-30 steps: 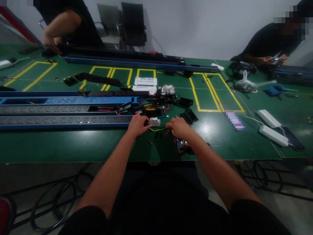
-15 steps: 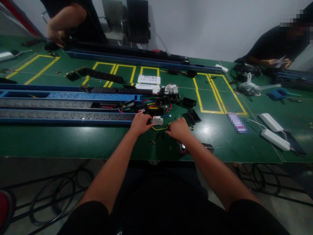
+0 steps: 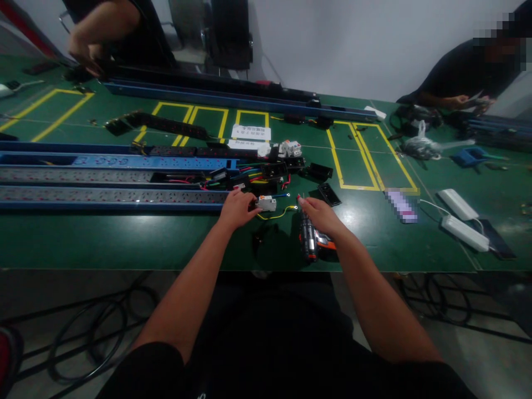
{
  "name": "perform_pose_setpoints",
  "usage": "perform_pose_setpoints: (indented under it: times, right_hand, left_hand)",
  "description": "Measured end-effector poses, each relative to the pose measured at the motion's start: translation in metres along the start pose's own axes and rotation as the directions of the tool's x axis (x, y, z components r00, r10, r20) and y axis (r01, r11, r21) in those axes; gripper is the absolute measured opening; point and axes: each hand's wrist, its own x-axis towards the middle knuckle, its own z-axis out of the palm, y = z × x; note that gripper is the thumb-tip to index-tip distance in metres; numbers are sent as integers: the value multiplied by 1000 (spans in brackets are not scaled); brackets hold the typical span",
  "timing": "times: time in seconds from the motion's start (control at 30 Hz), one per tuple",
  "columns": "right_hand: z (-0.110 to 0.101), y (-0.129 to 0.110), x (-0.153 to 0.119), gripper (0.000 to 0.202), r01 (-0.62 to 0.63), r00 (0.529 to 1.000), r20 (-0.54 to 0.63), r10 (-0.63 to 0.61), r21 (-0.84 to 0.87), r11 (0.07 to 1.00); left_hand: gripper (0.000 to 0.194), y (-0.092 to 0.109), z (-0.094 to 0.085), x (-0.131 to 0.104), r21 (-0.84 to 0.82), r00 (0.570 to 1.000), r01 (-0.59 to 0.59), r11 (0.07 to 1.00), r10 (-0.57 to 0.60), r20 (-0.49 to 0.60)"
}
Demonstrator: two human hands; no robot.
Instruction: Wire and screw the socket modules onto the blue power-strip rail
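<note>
Two hands: left hand (image 3: 239, 210) has thumb and fingers closed on one end of the white block (image 3: 266, 204); right hand (image 3: 321, 215) is nearly shut, fingertips pinching a small red piece (image 3: 299, 198), too blurred for me to identify.
Yellow wire (image 3: 272, 216): just changed; its ring end, at the right fingers a moment ago, now lies free beside them. I judge that this leaves the right hand able to work the red piece alone.
White block: near the end of the socket strips (image 3: 103, 194), blue wire (image 3: 280, 195) just beside it.
Power driver (image 3: 308, 241): on the worktop, just below the right hand.
Worktop (image 3: 166, 238): green, glossy, marked with yellow tape (image 3: 361, 188); I note paper labels (image 3: 251, 132) beyond the wires.
Room: pale wall (image 3: 332, 44), dark chair (image 3: 228, 36), two people at the far side.
</note>
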Motion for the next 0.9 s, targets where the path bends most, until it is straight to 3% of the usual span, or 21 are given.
perform_pose_setpoints:
  times: [0.1, 0.2, 0.5, 0.73, 0.9]
  right_hand:
    - [19, 14, 11, 57, -104, 994, 73, 81, 413, 905]
    - [33, 20, 23, 51, -135, 990, 114, 84, 580, 804]
    - [45, 22, 59, 20, -167, 976, 205, 77, 466, 869]
    - [65, 26, 70, 9, -118, 993, 53, 106, 358, 926]
    - [63, 27, 65, 12, -72, 997, 48, 59, 329, 941]
  left_hand:
    - [31, 1, -1, 0, -3, 1000, 4, 1000, -4, 0]
    - [32, 0, -2, 0, -8, 1000, 18, 1000, -18, 10]
    - [30, -7, -4, 2, -10, 999, -5, 1000, 6, 43]
    - [27, -11, -5, 3, -71, 999, 30, 997, -27, 44]
    - [25, -15, -5, 2, -123, 999, 38, 992, -34, 37]
